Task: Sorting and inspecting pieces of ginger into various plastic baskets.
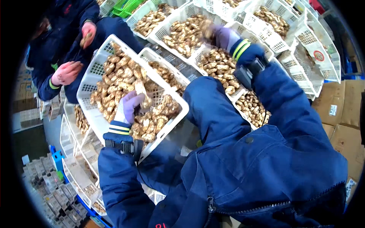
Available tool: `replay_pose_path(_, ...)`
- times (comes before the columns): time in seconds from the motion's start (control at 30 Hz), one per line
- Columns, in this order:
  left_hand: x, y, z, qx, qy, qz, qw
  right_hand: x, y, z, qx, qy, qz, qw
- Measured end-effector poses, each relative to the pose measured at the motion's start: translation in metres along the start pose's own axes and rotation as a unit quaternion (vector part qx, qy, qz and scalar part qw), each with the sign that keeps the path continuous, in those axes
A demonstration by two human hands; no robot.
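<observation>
A white perforated plastic basket full of pale brown, ringed root-like pieces stands tilted before me, left of my knee. My left hand, in a purple and white glove, is inside it with its fingers closed on one elongated brown piece. My right hand, gloved the same way and blurred, is at the upper right over the inner edges of two white baskets. A blurred brown piece is at its fingertips. Below that hand lies a heap of rounder pieces in a white basket.
White baskets with similar pieces form an arc across the top. A co-worker's pink-gloved hands are at the upper left. A green basket stands at the top. Stacked white baskets are at the left, cardboard boxes at the right.
</observation>
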State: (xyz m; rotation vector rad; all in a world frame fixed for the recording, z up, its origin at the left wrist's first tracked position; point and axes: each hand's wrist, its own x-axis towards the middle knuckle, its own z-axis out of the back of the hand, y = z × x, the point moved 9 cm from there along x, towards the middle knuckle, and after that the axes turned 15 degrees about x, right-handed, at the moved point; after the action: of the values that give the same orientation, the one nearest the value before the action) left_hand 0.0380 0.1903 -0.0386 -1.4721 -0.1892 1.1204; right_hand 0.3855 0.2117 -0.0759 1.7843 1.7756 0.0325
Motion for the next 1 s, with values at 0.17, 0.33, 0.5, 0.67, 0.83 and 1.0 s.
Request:
replay_pose_path(0.17, -0.025, -0.034, -0.011, -0.083, 0.075, -0.044, 0.993, -0.002, 0.032, -0.095, -0.247, 0.157, 0.124, 0.948)
replay_pose_path(0.33, -0.033, -0.055, -0.037, -0.155, 0.047, 0.017, 0.987, -0.159, -0.115, -0.190, -0.614, 0.410, 0.415, 0.532)
replay_pose_path(0.5, -0.021, -0.034, -0.029, -0.111, 0.108, 0.054, 0.986, -0.129, -0.128, -0.158, -0.615, 0.297, 0.164, 0.712)
replay_pose_path(0.67, 0.025, 0.037, 0.041, 0.296, -0.100, 0.029, 0.950, -0.104, -0.127, -0.099, -0.273, 0.324, -0.071, 0.903)
replay_pose_path(0.83, 0.053, 0.062, 0.008, 0.656, 0.031, 0.076, 0.750, -0.055, -0.103, -0.054, -0.159, 0.238, -0.142, 0.947)
replay_pose_path(1.0, 0.060, 0.058, -0.001, 0.682, -0.025, 0.184, 0.707, -0.006, -0.049, -0.066, -0.134, 0.085, -0.048, 0.986)
